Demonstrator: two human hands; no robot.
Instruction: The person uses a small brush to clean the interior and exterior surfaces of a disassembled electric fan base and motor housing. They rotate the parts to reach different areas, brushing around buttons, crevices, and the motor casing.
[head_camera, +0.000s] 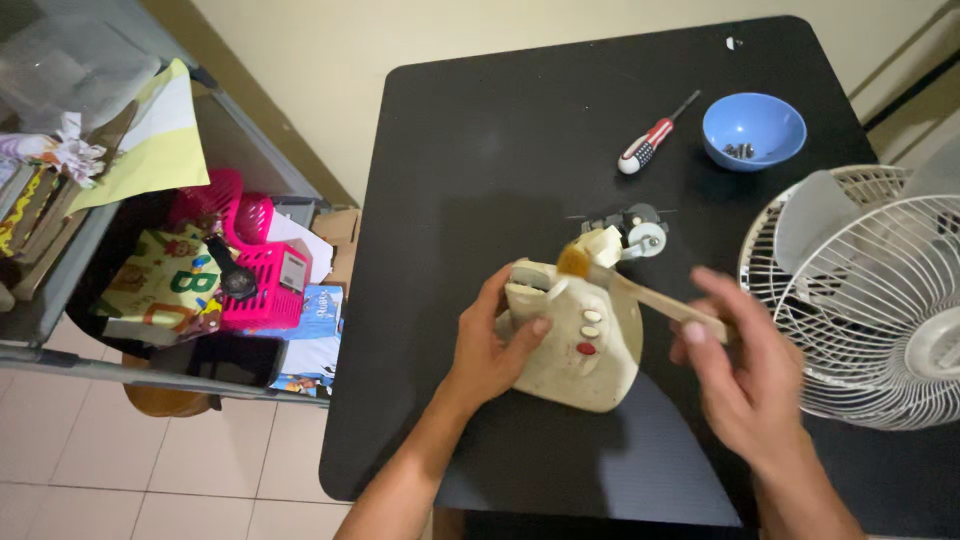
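Observation:
My left hand (495, 340) grips the left side of a cream plastic fan housing (590, 345) with several pale buttons and one red one, lying on the black table (470, 160). My right hand (740, 375) holds a small brush with a pale wooden handle (660, 300); its orange-brown bristles (573, 262) touch the housing's top edge. Just behind the housing sits a small grey and white motor part (635, 235).
A red-and-white-handled screwdriver (650, 142) and a blue bowl (753, 130) holding small dark screws lie at the table's back. A white fan guard with blades (870, 300) covers the right side. A metal shelf (60, 340) with a pink basket (255, 265) stands at the left.

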